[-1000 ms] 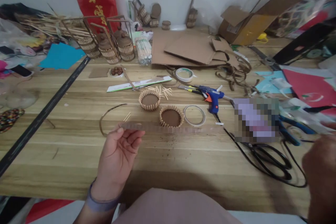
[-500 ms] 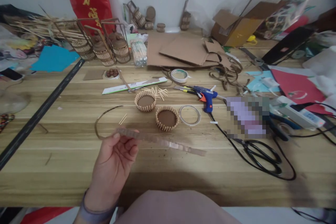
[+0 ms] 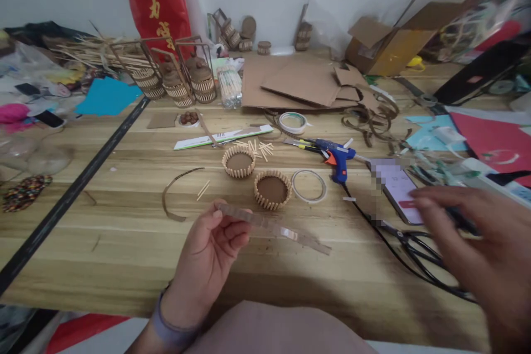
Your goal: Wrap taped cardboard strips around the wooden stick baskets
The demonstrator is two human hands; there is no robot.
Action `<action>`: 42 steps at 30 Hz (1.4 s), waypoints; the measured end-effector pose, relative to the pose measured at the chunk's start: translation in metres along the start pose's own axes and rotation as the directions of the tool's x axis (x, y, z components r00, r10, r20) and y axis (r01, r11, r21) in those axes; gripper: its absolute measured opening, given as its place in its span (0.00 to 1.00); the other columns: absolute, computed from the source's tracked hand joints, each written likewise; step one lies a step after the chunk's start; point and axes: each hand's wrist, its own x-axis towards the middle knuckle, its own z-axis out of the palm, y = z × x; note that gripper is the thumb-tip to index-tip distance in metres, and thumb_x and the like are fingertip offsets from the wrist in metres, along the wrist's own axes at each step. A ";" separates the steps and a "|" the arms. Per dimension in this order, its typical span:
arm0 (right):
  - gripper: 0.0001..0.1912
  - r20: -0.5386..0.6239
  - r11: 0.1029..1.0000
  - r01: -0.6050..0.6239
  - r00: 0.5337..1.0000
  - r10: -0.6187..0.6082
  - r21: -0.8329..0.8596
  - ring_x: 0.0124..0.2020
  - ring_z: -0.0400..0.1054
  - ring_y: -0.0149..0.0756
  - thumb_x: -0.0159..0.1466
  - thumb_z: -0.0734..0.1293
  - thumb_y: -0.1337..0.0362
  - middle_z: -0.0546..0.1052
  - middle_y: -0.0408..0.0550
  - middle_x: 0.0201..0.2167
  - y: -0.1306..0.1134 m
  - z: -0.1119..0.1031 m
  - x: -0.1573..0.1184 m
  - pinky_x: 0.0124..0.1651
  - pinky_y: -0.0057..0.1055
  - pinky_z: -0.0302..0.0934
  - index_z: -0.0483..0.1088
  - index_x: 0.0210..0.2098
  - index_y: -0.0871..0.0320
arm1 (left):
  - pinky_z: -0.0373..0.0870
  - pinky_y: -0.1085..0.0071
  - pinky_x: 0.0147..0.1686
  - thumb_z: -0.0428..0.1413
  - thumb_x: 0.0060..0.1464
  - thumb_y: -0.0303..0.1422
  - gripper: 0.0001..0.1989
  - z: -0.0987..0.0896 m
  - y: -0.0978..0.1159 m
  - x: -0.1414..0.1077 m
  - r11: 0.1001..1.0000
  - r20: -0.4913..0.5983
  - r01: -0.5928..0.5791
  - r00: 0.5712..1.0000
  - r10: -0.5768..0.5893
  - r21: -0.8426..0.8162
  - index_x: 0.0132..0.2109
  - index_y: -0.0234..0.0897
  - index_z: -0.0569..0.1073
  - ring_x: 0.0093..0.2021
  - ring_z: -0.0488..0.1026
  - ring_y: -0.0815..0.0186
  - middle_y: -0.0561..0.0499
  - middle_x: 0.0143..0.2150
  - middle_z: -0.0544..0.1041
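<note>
My left hand (image 3: 209, 257) pinches one end of a thin brown cardboard strip (image 3: 276, 227), which stretches out to the right above the table. Behind the strip stand two round cardboard pieces ringed with short wooden sticks, a front one (image 3: 272, 190) and a back one (image 3: 239, 161). On the right, my right hand (image 3: 483, 249) is blurred, its fingers stretched over the lower edge of a phone (image 3: 398, 185); nothing shows in it. Whether the fingertips touch the screen I cannot tell. Black-handled scissors (image 3: 423, 251) lie partly hidden beneath that hand.
A blue glue gun (image 3: 338, 157) lies behind the phone, its cord running forward. Near it are a tape ring (image 3: 309, 186) and a tape roll (image 3: 292, 122). Small lidded baskets (image 3: 202, 83), cardboard sheets (image 3: 298, 80) and a cardboard box (image 3: 385, 50) line the back.
My right hand has come into view from the right, over the phone. My left hand has shifted right with the strip still in it. The view has turned slightly left.
</note>
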 end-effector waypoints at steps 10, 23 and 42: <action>0.09 -0.068 0.797 0.600 0.800 -0.597 0.067 0.31 0.71 0.35 0.61 0.69 0.71 0.80 0.42 0.30 -0.126 0.048 -0.002 0.47 0.40 0.56 0.69 0.38 0.51 | 0.78 0.78 0.24 0.62 0.45 0.24 0.07 -0.002 -0.006 -0.005 1.000 0.065 0.015 0.998 -0.014 -0.017 0.32 0.36 0.72 0.28 0.82 0.61 0.52 0.27 0.82; 0.07 0.674 0.872 0.111 0.591 -0.444 0.477 0.62 0.64 0.44 0.65 0.62 0.67 0.79 0.53 0.49 -0.096 0.088 0.026 0.51 0.37 0.65 0.68 0.30 0.54 | 0.75 0.76 0.31 0.59 0.48 0.24 0.06 -0.022 -0.003 0.014 0.995 -0.154 -0.096 0.983 0.096 0.006 0.36 0.34 0.71 0.29 0.77 0.69 0.51 0.29 0.79; 0.16 0.873 0.347 -0.801 0.445 -0.198 0.487 0.37 0.73 0.36 0.54 0.75 0.50 0.77 0.45 0.32 -0.103 0.056 0.030 0.43 0.35 0.69 0.71 0.28 0.56 | 0.72 0.64 0.44 0.71 0.44 0.39 0.38 -0.020 -0.043 0.020 0.962 0.248 0.084 0.957 -0.151 0.259 0.59 0.46 0.61 0.52 0.73 0.55 0.43 0.58 0.69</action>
